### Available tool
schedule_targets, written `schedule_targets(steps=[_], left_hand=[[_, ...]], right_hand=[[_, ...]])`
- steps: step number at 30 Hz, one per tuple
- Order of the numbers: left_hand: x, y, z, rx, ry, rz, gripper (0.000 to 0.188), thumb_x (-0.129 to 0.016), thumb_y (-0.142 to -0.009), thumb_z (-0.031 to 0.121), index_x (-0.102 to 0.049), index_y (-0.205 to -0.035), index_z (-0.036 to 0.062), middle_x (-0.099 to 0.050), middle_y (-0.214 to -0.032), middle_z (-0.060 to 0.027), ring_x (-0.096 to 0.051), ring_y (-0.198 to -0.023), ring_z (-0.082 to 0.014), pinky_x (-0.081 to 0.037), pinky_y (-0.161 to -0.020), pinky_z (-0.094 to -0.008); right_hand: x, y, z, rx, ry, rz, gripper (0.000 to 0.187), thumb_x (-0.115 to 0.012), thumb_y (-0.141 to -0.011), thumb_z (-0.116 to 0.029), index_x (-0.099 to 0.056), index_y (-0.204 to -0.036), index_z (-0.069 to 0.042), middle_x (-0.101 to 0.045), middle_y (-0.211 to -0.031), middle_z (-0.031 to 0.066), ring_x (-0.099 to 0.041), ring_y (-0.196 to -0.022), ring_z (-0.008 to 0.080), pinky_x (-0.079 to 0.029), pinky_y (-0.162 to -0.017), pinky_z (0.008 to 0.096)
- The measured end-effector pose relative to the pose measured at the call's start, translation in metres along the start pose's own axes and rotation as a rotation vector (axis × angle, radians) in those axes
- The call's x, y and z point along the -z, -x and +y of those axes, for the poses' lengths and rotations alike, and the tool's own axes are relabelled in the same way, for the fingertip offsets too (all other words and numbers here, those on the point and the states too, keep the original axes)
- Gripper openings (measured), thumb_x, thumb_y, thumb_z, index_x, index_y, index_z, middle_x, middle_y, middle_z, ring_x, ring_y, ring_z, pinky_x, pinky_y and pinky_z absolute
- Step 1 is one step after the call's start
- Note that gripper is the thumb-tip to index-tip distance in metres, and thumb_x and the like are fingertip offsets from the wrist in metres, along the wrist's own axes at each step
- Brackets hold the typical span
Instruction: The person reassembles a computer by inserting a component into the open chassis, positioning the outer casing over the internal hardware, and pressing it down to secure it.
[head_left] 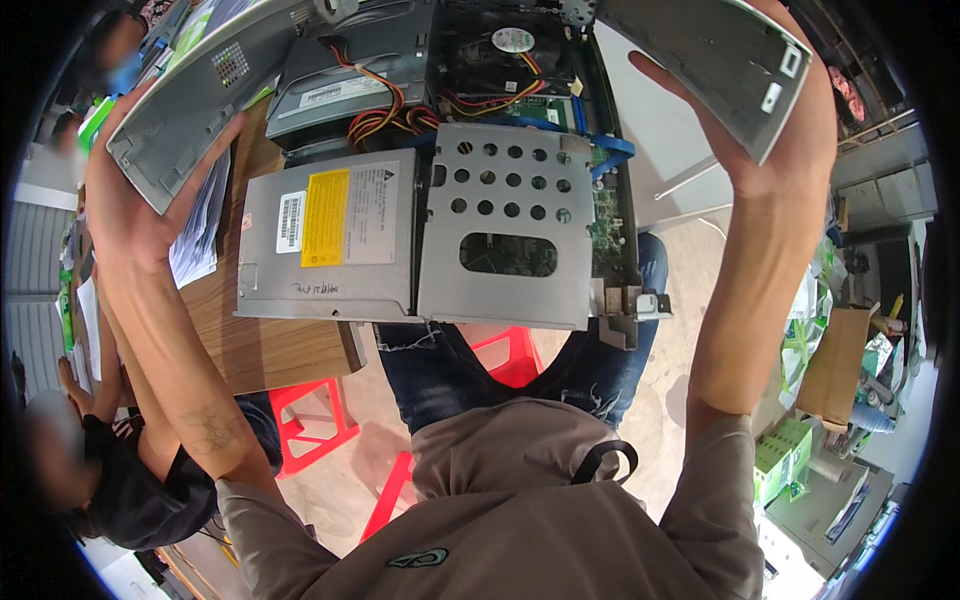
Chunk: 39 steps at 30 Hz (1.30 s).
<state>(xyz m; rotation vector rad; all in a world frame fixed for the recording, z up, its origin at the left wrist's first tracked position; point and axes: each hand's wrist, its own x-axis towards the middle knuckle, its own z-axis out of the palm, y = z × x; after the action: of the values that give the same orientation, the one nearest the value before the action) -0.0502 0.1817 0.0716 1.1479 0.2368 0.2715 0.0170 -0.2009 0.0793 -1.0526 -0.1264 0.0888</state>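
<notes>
My left hand (138, 215) grips a grey panel (190, 130) with vent holes, thumb on its inner face and fingers behind it. My right hand (770, 160) holds a similar grey panel (715, 65) with two small slots near its end. They look like two sides of a computer case cover; whether they join is out of view beyond the top edge. Between them lies an opened desktop computer, with a silver drive (375, 220), a perforated metal bracket (510, 280), a power supply (340, 95), a black fan (505, 75) and coloured cables (385, 110).
The computer extends past the near edge of a wooden table (270, 350), over my knees. Papers (200, 225) lie to its left. Another person (150, 470) sits at the left, near a red stool (310, 420). A cardboard box (835, 365) and green boxes (785, 460) stand at the right.
</notes>
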Motion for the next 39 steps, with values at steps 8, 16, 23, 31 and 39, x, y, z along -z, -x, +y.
schedule_targets(steps=[8,16,23,31,39], left_hand=[[-0.018,0.005,0.017,-0.04,-0.033,0.0,0.046,-0.047,-0.104,0.026,-0.05,-0.135,-0.0086,-0.051,-0.138,-0.032,-0.049,-0.132,-0.0435,-0.039,-0.115,-0.0601],[0.002,0.014,0.037,0.038,0.063,-0.284,0.048,-0.051,-0.104,0.03,-0.052,-0.134,-0.0078,-0.053,-0.135,-0.0323,-0.052,-0.13,-0.0428,-0.042,-0.113,-0.0585],[0.003,0.018,0.031,-0.01,0.057,-0.189,0.043,-0.058,-0.101,0.031,-0.058,-0.126,-0.0039,-0.056,-0.132,-0.029,-0.055,-0.128,-0.0386,-0.046,-0.111,-0.0566],[-0.007,0.021,0.033,-0.002,0.089,-0.129,0.034,-0.059,-0.095,0.022,-0.065,-0.118,-0.0024,-0.066,-0.122,-0.0208,-0.063,-0.116,-0.0367,-0.053,-0.104,-0.0547],[-0.01,0.026,0.046,0.018,0.151,-0.231,0.046,-0.055,-0.098,0.023,-0.056,-0.131,-0.0072,-0.06,-0.13,-0.0275,-0.057,-0.124,-0.039,-0.042,-0.114,-0.0565]], right_hand=[[0.054,-0.018,-0.002,0.131,-0.114,-0.505,0.054,-0.046,-0.097,-0.024,-0.047,-0.142,0.005,-0.065,-0.123,0.0205,-0.066,-0.109,0.0385,-0.053,-0.081,0.052],[0.042,-0.005,-0.022,0.051,-0.191,-0.582,0.048,-0.036,-0.105,-0.02,-0.047,-0.142,0.007,-0.053,-0.142,0.0276,-0.052,-0.13,0.0441,-0.037,-0.111,0.0664],[0.032,-0.003,-0.019,0.167,0.052,-0.42,0.053,-0.039,-0.103,-0.024,-0.044,-0.145,0.007,-0.051,-0.144,0.027,-0.055,-0.128,0.0427,-0.045,-0.105,0.0617],[0.025,0.001,-0.021,0.222,0.184,-0.343,0.059,-0.042,-0.101,-0.029,-0.04,-0.148,0.008,-0.049,-0.146,0.0264,-0.059,-0.125,0.0412,-0.054,-0.099,0.0564],[0.027,0.008,-0.03,0.29,0.242,-0.293,0.049,-0.054,-0.099,-0.03,-0.06,-0.132,0.007,-0.041,-0.152,0.0268,-0.056,-0.127,0.0444,-0.054,-0.098,0.0592]])
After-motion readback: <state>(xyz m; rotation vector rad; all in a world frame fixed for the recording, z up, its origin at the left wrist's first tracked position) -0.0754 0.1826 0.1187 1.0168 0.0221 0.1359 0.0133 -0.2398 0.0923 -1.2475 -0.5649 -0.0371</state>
